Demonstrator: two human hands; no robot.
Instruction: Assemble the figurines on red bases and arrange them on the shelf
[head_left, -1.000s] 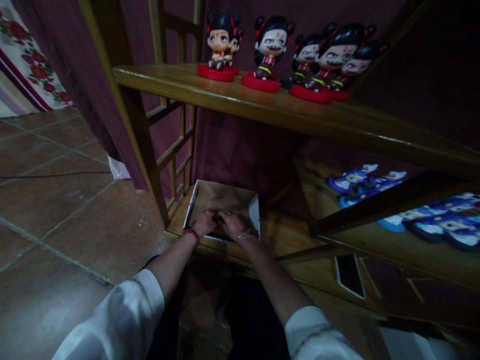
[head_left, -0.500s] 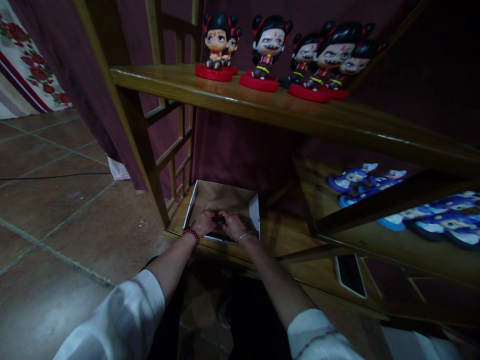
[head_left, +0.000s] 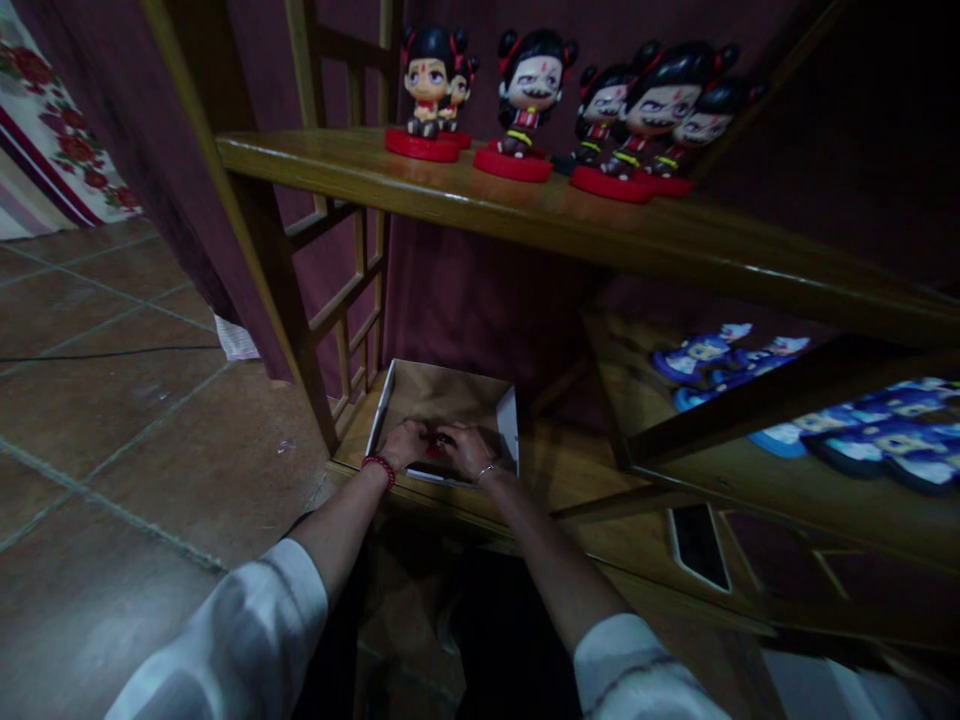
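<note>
When reading the station from the left, begin at the wooden lattice, then pass to the left hand, lowered into the shallow open cardboard box on the bottom shelf. Note left fingers curled inward, partly closed, with tips at the left side of the small red-and-dark item. Locate this item inside the box, toward the front, between both hands. Expect light weight and a stiff, smooth body, likely moulded plastic; allow for some slip on glossy faces and for breakage at any thin projecting part. Take hold at the red portion with opposed fingertips, one hand per side; apply light pressure and avoid levering against the dark part. Check next the right hand, bent over the item's right side with fingers drawn in, likewise partly closed. In this dim light, with fingertips partly hidden, cannot tell firm hold from mere contact for either hand. Finish at the white right wall, just beside the right wrist.
</note>
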